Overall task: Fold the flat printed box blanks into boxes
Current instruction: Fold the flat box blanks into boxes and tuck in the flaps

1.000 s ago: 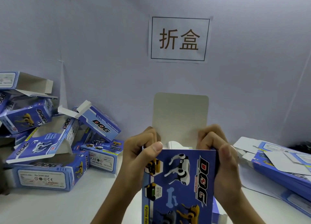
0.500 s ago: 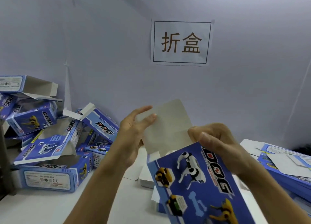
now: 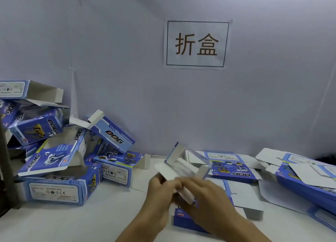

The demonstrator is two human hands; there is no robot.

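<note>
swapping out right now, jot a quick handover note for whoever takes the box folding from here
Left hand and right hand both grip the box in progress low over the table; the picture is blurred, so which flap they work is unclear.
Done: a pile of folded boxes at the left by the wall.
Left: finish this box, whose flaps are open, then the flat blanks lying at the right.

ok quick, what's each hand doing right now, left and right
Left hand: grips the pale flap of the box being folded.
Right hand: lies over the same box; motion blur hides its grip, so it cannot be told.
</note>
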